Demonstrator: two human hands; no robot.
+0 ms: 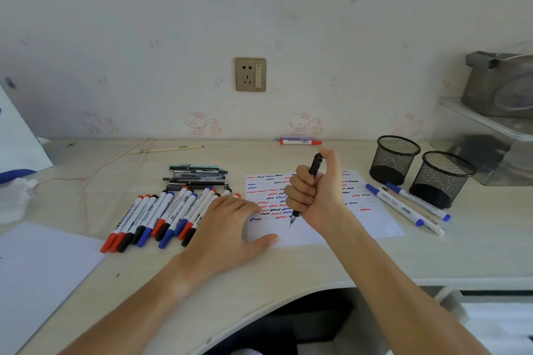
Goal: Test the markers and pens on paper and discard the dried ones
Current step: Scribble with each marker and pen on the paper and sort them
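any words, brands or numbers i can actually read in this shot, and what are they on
No text is legible.
Whiteboard markers: dark print along the barrels, too blurred to read.
Blue markers beside the mesh cups: barrel labels too small.
Red-capped marker by the wall: label blurred.
Test paper: only coloured squiggles, no words.
Wall socket: no markings readable.
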